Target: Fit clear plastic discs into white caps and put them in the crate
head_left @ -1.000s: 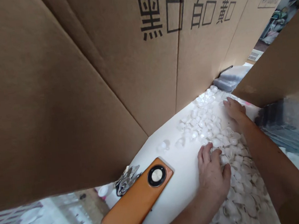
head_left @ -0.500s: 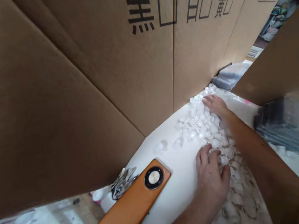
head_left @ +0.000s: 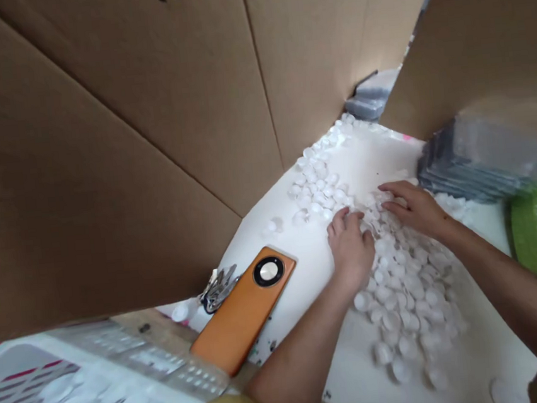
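Many small white plastic caps point(head_left: 407, 289) lie heaped on a white tabletop point(head_left: 370, 369). At the left edge of the heap, my left hand point(head_left: 351, 247) rests with its fingers apart and slightly curled, touching caps. Across from it, my right hand point(head_left: 411, 207) reaches over the upper part of the heap, fingers spread with the thumb side toward the left hand. Neither hand grips a cap that I can make out. A looser patch of white caps point(head_left: 317, 184) trails along the cardboard toward the far corner.
Tall cardboard point(head_left: 172, 141) walls the left and far side. An orange phone point(head_left: 242, 318) lies beside keys point(head_left: 218, 292). A white basket point(head_left: 40, 350) of white pieces stands lower left. On the right are stacked grey plastic sheets point(head_left: 478, 162) and a green basket point(head_left: 533, 239).
My right hand has come back from the far caps to the heap near my left hand. The view has shifted, bringing the green basket into sight.
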`<state>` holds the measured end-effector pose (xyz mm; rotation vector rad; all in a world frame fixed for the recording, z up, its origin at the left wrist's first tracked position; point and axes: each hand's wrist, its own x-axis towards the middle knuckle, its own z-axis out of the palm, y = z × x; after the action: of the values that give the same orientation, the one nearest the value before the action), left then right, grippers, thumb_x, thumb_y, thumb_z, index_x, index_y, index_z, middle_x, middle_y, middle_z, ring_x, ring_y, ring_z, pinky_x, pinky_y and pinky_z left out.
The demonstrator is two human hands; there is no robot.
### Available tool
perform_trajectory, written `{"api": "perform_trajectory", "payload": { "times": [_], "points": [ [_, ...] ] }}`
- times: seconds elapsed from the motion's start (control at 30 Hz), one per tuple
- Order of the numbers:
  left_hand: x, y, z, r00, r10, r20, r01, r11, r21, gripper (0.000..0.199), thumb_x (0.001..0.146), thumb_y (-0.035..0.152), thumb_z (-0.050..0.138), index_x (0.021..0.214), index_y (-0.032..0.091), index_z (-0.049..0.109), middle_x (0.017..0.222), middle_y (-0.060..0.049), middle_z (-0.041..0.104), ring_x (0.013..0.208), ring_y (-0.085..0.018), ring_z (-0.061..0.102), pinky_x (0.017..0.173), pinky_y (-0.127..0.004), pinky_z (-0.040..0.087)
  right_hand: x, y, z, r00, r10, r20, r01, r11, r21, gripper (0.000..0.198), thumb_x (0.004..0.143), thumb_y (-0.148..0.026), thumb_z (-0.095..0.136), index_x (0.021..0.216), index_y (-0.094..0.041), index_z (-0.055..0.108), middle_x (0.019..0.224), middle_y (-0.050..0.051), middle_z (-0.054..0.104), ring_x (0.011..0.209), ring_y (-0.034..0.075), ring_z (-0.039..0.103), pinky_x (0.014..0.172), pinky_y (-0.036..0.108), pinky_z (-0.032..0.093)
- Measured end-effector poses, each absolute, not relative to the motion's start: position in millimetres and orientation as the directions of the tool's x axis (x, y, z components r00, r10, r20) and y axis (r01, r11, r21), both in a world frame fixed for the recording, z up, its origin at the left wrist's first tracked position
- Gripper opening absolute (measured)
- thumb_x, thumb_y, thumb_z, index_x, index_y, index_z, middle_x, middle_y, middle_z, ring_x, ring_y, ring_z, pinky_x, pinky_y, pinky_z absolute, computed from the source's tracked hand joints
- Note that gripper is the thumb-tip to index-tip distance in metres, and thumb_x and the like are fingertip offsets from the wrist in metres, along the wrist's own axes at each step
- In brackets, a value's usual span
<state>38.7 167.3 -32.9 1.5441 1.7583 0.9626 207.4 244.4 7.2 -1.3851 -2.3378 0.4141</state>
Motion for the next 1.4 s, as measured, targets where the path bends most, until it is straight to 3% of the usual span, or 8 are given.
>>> {"api": "perform_trajectory", "payload": {
  "times": [0.17,0.33,0.5,0.7,0.9,1.07,1.23,1.4],
  "points": [
    [39,167,-20,-0.155,0.988,0.018,0.562,0.073,0.824,0.032,0.08,0.02,0.056,0.112,0.02,0.061,0.13,-0.011,0.045,0.123,-0.028,0.041,0.104,-0.043,0.034,254,134,31,-0.155,0.971,0.183,0.831,0.228,-0.507,0.029,0.086,-0.045,0.055,0.102,-0.022,0.064,0.097,0.008,0.064,0.082,0.021,0.062,0.061,0.029,0.05],
    [40,157,-4,-0.132,0.976,0.174,0.601,-0.061,0.797,0.031,0.082,0.024,0.057,0.113,0.024,0.061,0.11,-0.006,0.058,0.107,-0.025,0.05,0.095,-0.041,0.038,299,-4,10,0.1,0.994,0.054,0.828,-0.053,-0.558,0.025,0.084,-0.046,0.057,0.091,-0.023,0.063,0.083,0.004,0.064,0.07,0.018,0.061,0.062,0.029,0.05],
    [49,124,16,0.4,0.895,0.196,0.459,-0.381,0.803,0.014,0.086,0.023,0.053,0.093,0.019,0.065,0.082,0.0,0.062,0.077,-0.014,0.057,0.076,-0.026,0.043,325,-97,-15,0.277,0.96,0.045,0.813,-0.209,-0.543,0.027,0.084,-0.05,0.055,0.086,-0.024,0.064,0.082,0.004,0.066,0.071,0.02,0.062,0.064,0.032,0.051],
    [80,31,9,0.729,0.667,0.154,0.473,-0.654,0.591,0.029,0.078,0.036,0.068,0.103,0.021,0.066,0.095,-0.006,0.06,0.088,-0.02,0.056,0.078,-0.03,0.046,330,-120,-26,0.223,0.953,0.206,0.936,-0.15,-0.317,0.033,0.091,-0.047,0.042,0.098,-0.024,0.066,0.097,0.008,0.062,0.081,0.023,0.062,0.071,0.036,0.051],
    [102,-5,-34,0.626,0.773,0.101,0.677,-0.603,0.422,0.033,0.085,0.028,0.056,0.118,0.027,0.06,0.123,-0.008,0.05,0.1,-0.024,0.053,0.083,-0.035,0.048,348,-107,-59,-0.029,0.951,0.309,0.996,0.055,-0.075,0.043,0.094,-0.042,0.035,0.109,-0.017,0.067,0.103,0.016,0.062,0.089,0.032,0.06,0.081,0.048,0.049],
    [97,14,-43,0.556,0.812,0.179,0.698,-0.573,0.429,0.032,0.092,0.022,0.041,0.117,0.025,0.061,0.123,-0.009,0.052,0.103,-0.025,0.054,0.083,-0.037,0.05,357,-98,-83,-0.037,0.935,0.354,0.993,0.072,-0.089,0.042,0.093,-0.04,0.035,0.103,-0.015,0.067,0.095,0.016,0.064,0.088,0.034,0.061,0.076,0.048,0.05],
    [90,16,-27,0.441,0.857,0.267,0.586,-0.5,0.637,0.041,0.084,0.018,0.052,0.126,0.019,0.054,0.12,-0.01,0.053,0.106,-0.021,0.056,0.091,-0.032,0.049,366,-91,-79,-0.005,0.96,0.279,0.992,0.04,-0.12,0.04,0.087,-0.046,0.038,0.097,-0.02,0.067,0.087,0.014,0.065,0.077,0.034,0.062,0.068,0.049,0.05],
    [89,-11,-21,0.581,0.81,0.085,0.508,-0.441,0.74,0.034,0.081,0.038,0.066,0.109,0.019,0.065,0.098,-0.006,0.065,0.093,-0.02,0.062,0.084,-0.027,0.049,393,-71,-91,-0.068,0.984,0.164,0.937,0.119,-0.33,0.025,0.077,-0.052,0.052,0.076,-0.031,0.065,0.079,0.008,0.067,0.071,0.031,0.066,0.066,0.046,0.054]
  ]
}}
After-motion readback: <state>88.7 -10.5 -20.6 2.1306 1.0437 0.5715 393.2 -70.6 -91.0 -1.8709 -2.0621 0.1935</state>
